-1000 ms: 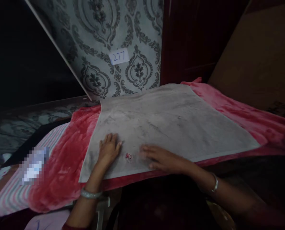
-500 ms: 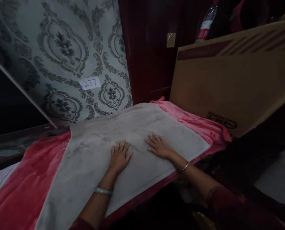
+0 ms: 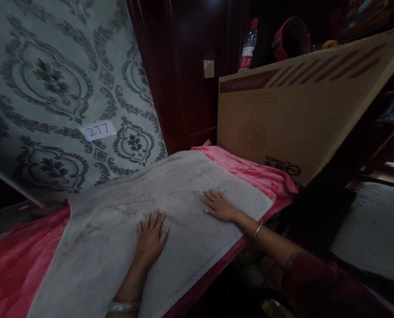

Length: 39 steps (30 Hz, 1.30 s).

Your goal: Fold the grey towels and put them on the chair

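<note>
A grey cloth (image 3: 170, 185) lies spread flat over a pink blanket (image 3: 259, 172) on a raised surface. My left hand (image 3: 150, 236) rests palm down on the cloth near its front edge, fingers apart. My right hand (image 3: 218, 205) lies flat on the cloth further right, fingers spread and pointing left. Neither hand holds anything. A bangle shows on each wrist.
A patterned grey panel (image 3: 58, 84) with a paper label "277" (image 3: 98, 130) leans behind the cloth. A large cardboard box (image 3: 299, 110) stands at the right, with a plastic bottle (image 3: 247, 46) behind it. Dark wooden wall (image 3: 183, 66) at the back.
The view has swung to the right, bringing the cardboard box into sight. Both hands have slid rightward across the grey cloth and moved further apart.
</note>
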Each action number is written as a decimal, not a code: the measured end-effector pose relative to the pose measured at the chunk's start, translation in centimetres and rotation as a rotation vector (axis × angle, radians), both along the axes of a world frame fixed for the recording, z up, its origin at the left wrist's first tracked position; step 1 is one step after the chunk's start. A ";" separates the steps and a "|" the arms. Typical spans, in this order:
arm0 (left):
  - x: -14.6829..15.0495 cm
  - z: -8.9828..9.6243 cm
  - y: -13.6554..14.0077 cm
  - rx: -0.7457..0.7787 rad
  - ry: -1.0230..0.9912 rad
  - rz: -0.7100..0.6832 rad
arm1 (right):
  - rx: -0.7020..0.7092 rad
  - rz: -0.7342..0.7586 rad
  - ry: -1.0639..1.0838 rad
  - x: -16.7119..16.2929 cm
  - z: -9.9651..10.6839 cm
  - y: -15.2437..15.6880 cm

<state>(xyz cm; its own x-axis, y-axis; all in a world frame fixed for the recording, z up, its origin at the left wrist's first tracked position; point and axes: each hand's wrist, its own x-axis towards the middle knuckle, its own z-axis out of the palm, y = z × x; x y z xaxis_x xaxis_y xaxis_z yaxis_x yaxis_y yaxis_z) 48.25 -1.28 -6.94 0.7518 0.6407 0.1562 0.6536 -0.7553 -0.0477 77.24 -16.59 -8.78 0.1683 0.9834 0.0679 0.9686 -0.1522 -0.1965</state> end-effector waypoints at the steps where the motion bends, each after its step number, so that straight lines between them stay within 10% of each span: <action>1: 0.1 -0.1 0.1 0.004 -0.003 -0.002 | 0.005 0.083 0.037 -0.6 -0.3 -0.2; 5: 0.3 -0.3 0.2 0.025 -0.016 0.002 | 0.033 0.194 0.134 0.3 0.0 -0.2; 13: 0.7 0.0 0.1 -0.030 -0.020 0.032 | 0.093 -0.339 0.038 10.7 2.7 5.0; 19: 10.7 2.3 -3.0 -0.139 -0.025 -0.285 | 0.095 -0.321 -0.009 10.1 -0.1 7.0; 26: 18.0 -0.6 -5.7 -0.215 -0.028 -0.301 | 0.079 -0.320 -0.065 10.3 -0.7 6.4; 32: 10.9 0.1 -4.1 -0.139 0.046 -0.088 | 0.093 -0.322 -0.088 10.6 -1.5 6.3; 39: -7.2 1.6 0.4 -0.099 0.194 0.435 | 0.106 -0.327 -0.101 10.6 -2.0 6.5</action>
<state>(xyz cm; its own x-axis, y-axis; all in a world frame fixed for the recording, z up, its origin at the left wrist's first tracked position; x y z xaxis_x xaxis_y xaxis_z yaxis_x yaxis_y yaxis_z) 41.09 -0.89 -5.33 0.4198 0.9068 -0.0379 0.8960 -0.4207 -0.1419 87.81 -10.09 -10.80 0.4600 0.8654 0.1987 0.8875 -0.4412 -0.1330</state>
